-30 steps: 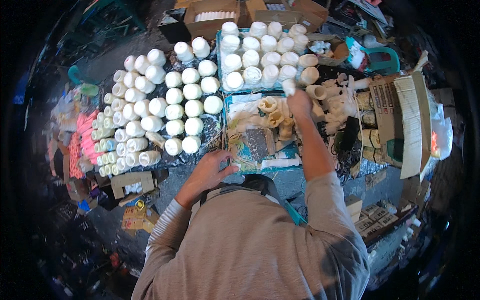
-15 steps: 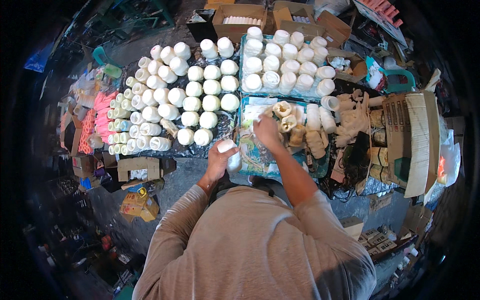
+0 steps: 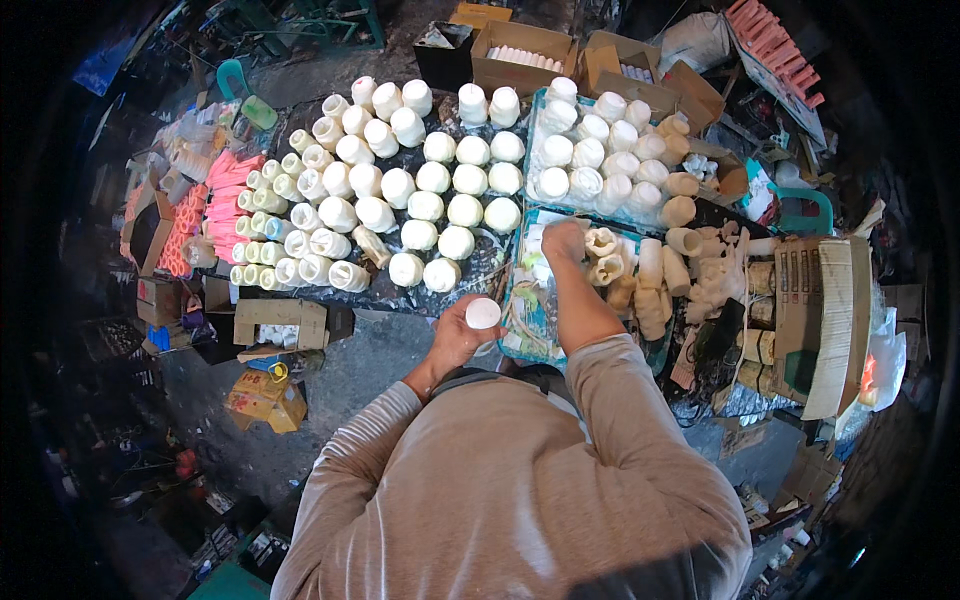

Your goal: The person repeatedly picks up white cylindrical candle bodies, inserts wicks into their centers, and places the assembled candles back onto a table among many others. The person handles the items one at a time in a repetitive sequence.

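Rows of pale cylinders [image 3: 463, 211] crowd a dark table [image 3: 488, 262] across the upper middle. Just below centre, the left hand [image 3: 456, 337] wraps its fingers around a white cylinder [image 3: 483, 314], round end up. Above and rightward, the right hand [image 3: 563, 243] is over a teal tray [image 3: 530, 352]; whether its fingers grip anything, I cannot tell.
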A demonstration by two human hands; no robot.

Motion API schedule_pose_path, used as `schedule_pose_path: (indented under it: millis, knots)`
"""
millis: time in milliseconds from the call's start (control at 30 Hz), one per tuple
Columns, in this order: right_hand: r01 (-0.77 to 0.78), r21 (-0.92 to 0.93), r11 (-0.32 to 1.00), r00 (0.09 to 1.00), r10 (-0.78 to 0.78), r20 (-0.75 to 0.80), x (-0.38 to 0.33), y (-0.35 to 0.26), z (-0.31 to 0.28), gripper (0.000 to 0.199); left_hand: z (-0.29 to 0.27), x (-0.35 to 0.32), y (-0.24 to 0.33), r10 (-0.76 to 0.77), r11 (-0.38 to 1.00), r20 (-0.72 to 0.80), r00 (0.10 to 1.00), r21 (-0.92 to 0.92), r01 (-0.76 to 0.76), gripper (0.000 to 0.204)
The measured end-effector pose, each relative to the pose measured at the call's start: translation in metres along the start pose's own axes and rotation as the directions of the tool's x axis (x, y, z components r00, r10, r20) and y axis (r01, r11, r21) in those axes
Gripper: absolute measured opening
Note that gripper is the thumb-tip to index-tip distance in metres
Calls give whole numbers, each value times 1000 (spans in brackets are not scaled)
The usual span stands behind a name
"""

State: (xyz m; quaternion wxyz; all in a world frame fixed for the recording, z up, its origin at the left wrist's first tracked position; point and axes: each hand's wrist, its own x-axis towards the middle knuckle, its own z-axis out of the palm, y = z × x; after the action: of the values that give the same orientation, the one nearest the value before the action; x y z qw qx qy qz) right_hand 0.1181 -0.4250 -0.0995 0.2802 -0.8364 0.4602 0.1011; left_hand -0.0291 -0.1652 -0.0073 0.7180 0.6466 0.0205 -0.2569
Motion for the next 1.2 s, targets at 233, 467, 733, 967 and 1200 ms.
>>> schedule_pose_path:
  millis: [233, 467, 733, 967, 1200]
  knots:
    - [38, -60, 997, 998, -35, 48, 34, -1, 13, 32, -12, -1, 4, -5, 997, 6, 1000, 82, 5, 49]
    - [-668, 686, 290, 688, -111, 717, -20, 20, -18, 6, -20, -4, 15, 107, 990, -23, 994, 95, -104, 36]
    - [204, 903, 379, 709, -693, 131, -197, 37, -151, 10, -1, -8, 65, 289, 884, -49, 956, 396, -247, 30]
    - [580, 683, 444, 566, -823, 54, -222, 26, -174, 12, 20, -15, 97, 411, 796, 19, 911, 479, -369, 32]
    - [508, 769, 388, 577, -816, 30, -226, 32, -179, 11, 36, -18, 109, 453, 755, 31, 891, 518, -402, 33]
